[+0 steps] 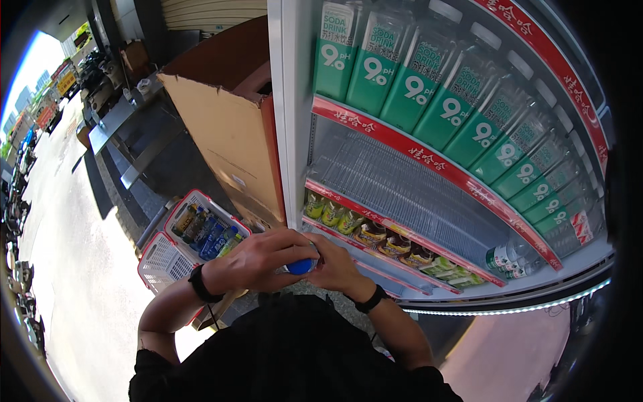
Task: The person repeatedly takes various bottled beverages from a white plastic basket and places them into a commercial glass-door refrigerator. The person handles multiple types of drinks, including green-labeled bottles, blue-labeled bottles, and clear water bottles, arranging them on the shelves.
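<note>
In front of my chest both hands hold a bottle, its round blue cap showing between them. Most of the bottle is hidden by my fingers. My left hand is closed over it from the left, fingers bent across the top. From the other side my right hand grips it with curled fingers. Just beyond my left hand stands a white plastic basket with red rims. Inside lie several bottles, some blue and some dark. The open drinks cooler's lower shelf, with yellow-green bottles and brown-labelled bottles, lies past my right hand.
Green-labelled clear bottles fill the cooler's upper shelf, behind a red shelf strip. A few clear bottles stand at the right end below. Left of the cooler rises a large cardboard box; metal benches stand farther left.
</note>
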Available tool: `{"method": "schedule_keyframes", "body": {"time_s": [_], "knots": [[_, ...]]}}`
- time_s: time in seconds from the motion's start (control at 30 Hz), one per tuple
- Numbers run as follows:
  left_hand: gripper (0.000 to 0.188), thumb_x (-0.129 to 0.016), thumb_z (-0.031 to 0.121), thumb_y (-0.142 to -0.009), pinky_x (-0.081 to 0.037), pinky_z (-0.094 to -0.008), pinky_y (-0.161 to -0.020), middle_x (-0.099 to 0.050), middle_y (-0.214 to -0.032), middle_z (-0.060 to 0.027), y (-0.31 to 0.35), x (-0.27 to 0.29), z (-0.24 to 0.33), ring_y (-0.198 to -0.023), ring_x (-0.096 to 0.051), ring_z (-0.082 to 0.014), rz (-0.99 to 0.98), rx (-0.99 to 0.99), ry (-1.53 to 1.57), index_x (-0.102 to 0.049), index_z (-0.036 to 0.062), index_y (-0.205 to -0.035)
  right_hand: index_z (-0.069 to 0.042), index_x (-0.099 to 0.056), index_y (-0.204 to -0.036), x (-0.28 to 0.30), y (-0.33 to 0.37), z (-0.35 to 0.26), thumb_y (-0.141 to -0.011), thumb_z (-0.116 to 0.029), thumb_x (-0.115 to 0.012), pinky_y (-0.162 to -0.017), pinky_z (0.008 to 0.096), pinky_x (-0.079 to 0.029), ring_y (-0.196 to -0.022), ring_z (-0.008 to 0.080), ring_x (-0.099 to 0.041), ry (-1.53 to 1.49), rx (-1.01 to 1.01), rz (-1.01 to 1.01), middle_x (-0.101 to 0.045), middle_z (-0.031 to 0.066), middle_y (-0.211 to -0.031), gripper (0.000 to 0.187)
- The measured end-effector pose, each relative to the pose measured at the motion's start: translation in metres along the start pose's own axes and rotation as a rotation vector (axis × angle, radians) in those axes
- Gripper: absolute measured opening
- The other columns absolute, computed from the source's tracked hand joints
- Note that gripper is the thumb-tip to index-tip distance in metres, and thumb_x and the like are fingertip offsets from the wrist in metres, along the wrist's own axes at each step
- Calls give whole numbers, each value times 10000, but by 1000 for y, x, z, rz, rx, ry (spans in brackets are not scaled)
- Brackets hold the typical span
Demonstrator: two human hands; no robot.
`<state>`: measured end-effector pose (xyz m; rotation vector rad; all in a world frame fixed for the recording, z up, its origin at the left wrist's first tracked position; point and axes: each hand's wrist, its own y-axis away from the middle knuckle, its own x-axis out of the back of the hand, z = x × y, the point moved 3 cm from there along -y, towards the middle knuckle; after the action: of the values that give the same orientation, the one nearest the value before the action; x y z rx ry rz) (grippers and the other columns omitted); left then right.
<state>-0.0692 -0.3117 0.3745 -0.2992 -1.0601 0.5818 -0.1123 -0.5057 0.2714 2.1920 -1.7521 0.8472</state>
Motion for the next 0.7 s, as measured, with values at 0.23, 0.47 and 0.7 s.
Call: {"method": "schedule_keyframes", "body": {"time_s": [0.23,0.47,0.7], "knots": [[891,-890,319,-827,-535,-465,-1066,-570,-1435,-191,-59,-27,-31,-1319,-596,-385,-25,413,144,-445,80,-1560,-58,-496,-1479,61,14,31,-723,-224,-997,-1019,444,-573,-1260,383,-675,-10,171,593,-638,201,-1414,922],[794,-804,263,-872,-545,-443,-1020,-593,-1440,-220,-74,-90,-101,-1157,-680,-336,45,310,39,-455,49,-1552,-28,-459,-1496,104,-32,79,-818,-110,-933,-1013,362,-573,-1241,248,-661,-217,59,647,-603,151,-1429,831],[692,-753,279,-908,-598,-419,-884,-699,-1273,-197,-35,-86,-97,-956,-750,-306,-58,492,146,-508,35,-1508,-33,-570,-1315,115,-82,80,-838,-226,-932,-759,305,-607,-854,138,-734,-289,-117,609,-760,75,-1060,630]]}}
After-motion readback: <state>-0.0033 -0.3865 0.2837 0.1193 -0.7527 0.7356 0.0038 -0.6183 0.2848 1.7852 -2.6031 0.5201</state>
